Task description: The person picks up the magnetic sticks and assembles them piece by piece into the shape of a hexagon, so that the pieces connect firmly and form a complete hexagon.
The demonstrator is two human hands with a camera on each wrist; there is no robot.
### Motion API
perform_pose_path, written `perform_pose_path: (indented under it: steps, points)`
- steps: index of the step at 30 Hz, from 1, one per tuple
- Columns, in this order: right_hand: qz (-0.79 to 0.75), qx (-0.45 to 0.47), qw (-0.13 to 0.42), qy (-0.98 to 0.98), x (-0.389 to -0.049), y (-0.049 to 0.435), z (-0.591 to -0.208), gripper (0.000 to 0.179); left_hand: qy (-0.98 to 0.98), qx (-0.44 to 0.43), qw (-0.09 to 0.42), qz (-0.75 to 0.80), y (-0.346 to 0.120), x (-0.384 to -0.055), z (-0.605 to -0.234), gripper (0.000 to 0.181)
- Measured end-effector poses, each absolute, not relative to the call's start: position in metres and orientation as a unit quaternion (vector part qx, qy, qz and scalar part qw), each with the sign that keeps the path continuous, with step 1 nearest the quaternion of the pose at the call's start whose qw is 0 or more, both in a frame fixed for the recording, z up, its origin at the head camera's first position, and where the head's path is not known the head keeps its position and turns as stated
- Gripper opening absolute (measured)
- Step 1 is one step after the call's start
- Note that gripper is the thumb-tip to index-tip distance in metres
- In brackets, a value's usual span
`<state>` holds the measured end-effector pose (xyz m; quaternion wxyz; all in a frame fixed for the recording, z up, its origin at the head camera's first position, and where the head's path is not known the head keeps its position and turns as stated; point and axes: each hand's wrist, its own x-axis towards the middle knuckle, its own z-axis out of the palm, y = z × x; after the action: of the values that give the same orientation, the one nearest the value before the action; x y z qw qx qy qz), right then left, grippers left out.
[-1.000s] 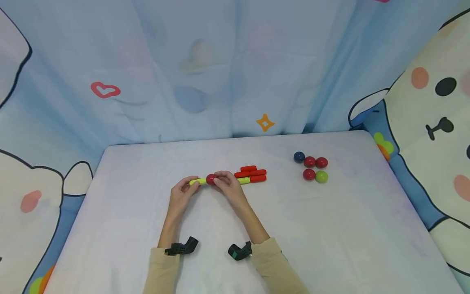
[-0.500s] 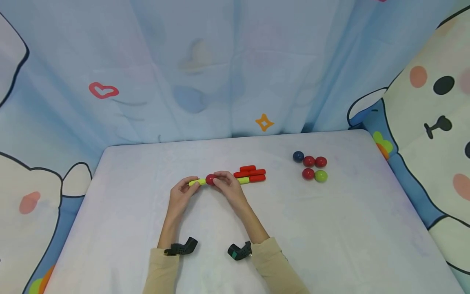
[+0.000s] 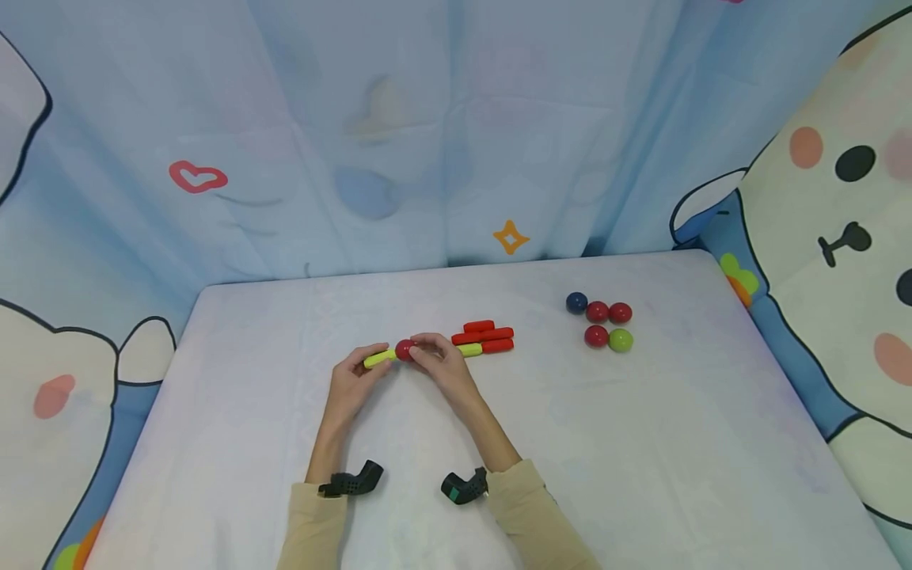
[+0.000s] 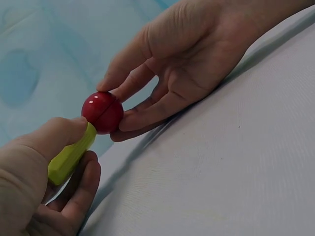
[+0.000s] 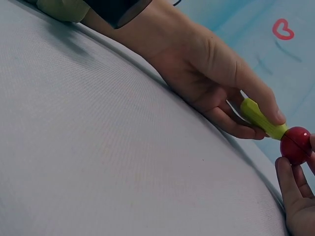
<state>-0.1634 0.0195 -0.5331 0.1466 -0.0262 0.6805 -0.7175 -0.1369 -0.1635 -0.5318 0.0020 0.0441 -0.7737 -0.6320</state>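
My left hand (image 3: pixel 354 380) pinches a yellow-green rod (image 4: pixel 73 153) between thumb and fingers. A glossy red ball (image 4: pixel 103 112) with a thin seam line sits against the rod's end. From the other side, my right hand (image 3: pixel 449 372) grips that ball with thumb and fingertips, as the left wrist view shows. In the right wrist view the rod (image 5: pixel 260 119) and the ball (image 5: pixel 296 145) meet end to end between the two hands. Just beyond the right hand lie several red rods (image 3: pixel 483 337) and a yellow-green rod (image 3: pixel 470 349), partly hidden by the fingers.
At the right of the white-covered table (image 3: pixel 641 459) sit a dark blue ball (image 3: pixel 576 302), a yellow-green ball (image 3: pixel 621 340) and several red balls (image 3: pixel 597 312). A blue patterned curtain (image 3: pixel 399 158) hangs behind the table's far edge.
The held rod tilts slightly more, its left end lower, and the red ball has shifted a little left. Both hands keep their hold.
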Motion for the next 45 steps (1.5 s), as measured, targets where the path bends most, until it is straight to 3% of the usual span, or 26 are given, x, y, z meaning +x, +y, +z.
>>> perform_pose_path:
  steps: [14, 25, 38, 45]
  points:
    - [-0.684, -0.034, 0.15, 0.714, -0.1639, 0.0196, -0.5321, 0.028, -0.84, -0.018, 0.028, -0.542, -0.1606, -0.1361, -0.537, 0.041]
    - [-0.704, -0.051, 0.167, 0.688, -0.1638, 0.02, -0.5318, 0.033, -0.846, -0.034, 0.056, -0.53, -0.1573, -0.1347, -0.5359, 0.045]
    - [-0.716, -0.064, 0.17, 0.674, -0.1632, 0.0187, -0.5305, 0.031, -0.856, -0.033, 0.207, -0.473, -0.1579, -0.1377, -0.5396, 0.035]
    - [-0.712, -0.069, 0.171, 0.677, -0.163, 0.0189, -0.5296, 0.032, -0.86, -0.027, 0.226, -0.458, -0.1587, -0.1375, -0.5393, 0.034]
